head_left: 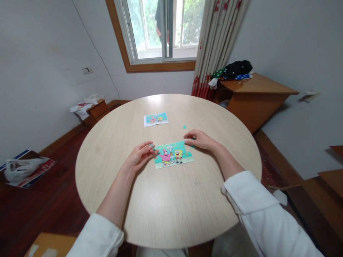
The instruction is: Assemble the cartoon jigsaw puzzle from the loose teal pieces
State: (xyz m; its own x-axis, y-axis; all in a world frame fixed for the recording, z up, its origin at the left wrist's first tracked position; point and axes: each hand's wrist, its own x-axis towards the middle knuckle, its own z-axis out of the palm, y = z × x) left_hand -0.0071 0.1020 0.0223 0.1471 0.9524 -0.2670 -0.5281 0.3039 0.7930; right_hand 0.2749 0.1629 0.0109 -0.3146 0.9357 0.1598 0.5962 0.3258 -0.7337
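A small cartoon jigsaw puzzle point(173, 154) lies flat on the round wooden table point(160, 200). My left hand point(140, 156) rests at the puzzle's left edge, fingers curled and pinching a small teal puzzle piece point(152, 145) at the top left corner. My right hand point(199, 139) sits at the puzzle's top right corner, fingers bent and pressing on the edge there. A loose teal piece point(184, 126) lies on the table just beyond my right hand. Further back lies a reference picture card point(155, 119) with the same cartoon.
A wooden desk point(254, 94) with dark cloth items stands at the right by a flowered curtain point(217, 43). A window point(160, 28) is straight ahead. A plastic bag point(23, 169) and papers lie on the dark floor at left. A low box point(98, 109) stands by the wall.
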